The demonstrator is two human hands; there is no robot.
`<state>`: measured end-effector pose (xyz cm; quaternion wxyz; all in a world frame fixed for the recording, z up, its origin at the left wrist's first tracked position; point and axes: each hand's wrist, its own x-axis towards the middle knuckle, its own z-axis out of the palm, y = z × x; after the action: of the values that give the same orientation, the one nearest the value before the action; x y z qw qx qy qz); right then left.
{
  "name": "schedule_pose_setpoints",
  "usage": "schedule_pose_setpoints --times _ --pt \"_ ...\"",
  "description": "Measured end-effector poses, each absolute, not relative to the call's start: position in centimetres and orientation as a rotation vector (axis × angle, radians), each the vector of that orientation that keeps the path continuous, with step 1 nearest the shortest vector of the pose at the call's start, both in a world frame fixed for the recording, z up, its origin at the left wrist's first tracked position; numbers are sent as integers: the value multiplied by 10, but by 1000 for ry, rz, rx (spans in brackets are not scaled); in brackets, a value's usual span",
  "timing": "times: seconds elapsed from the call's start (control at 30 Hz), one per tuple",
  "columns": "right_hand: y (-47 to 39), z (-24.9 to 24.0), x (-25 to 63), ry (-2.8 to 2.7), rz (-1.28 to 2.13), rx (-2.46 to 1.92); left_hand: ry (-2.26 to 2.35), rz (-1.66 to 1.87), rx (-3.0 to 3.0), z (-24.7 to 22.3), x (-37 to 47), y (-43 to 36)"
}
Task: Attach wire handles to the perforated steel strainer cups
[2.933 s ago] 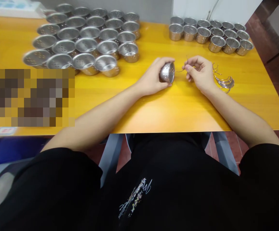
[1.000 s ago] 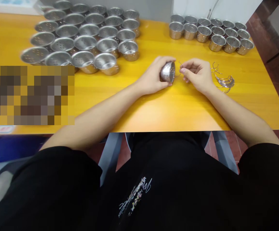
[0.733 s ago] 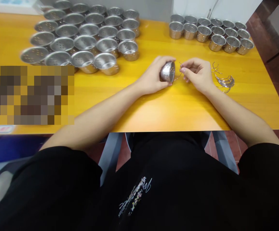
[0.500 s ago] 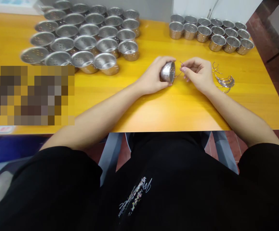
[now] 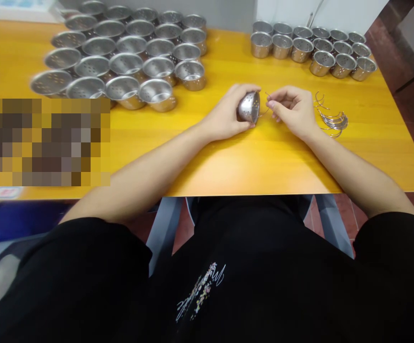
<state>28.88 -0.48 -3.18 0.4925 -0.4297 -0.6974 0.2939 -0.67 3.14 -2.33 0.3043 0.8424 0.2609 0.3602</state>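
My left hand (image 5: pixel 228 113) is wrapped round a small perforated metal cup (image 5: pixel 249 107), tilted so that its opening faces right. Just right of the cup, my right hand (image 5: pixel 291 107) pinches a thin curved metal wire (image 5: pixel 267 110). The wire's lower end reaches the cup's rim; whether it passes through a hole is too small to tell. Beside my right wrist, a loose pile of similar curved wires (image 5: pixel 335 122) lies on the yellow table (image 5: pixel 221 166).
Rows of perforated metal cups (image 5: pixel 156 93) stand at the back left. A smaller group of cups (image 5: pixel 323 63) stands at the back right by a white panel (image 5: pixel 288 12). A blurred-out patch (image 5: pixel 49 143) covers the table's left part.
The right hand and the wire's upper end have shifted very slightly left, toward the cup. The left hand and the cup stay where they were.
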Motion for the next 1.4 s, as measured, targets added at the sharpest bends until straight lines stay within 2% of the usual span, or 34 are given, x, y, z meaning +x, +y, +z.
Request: schedule_pose_setpoints --times 1.4 --pt "-19 -16 277 -1670 657 -1069 689 961 2212 -23 -7 32"
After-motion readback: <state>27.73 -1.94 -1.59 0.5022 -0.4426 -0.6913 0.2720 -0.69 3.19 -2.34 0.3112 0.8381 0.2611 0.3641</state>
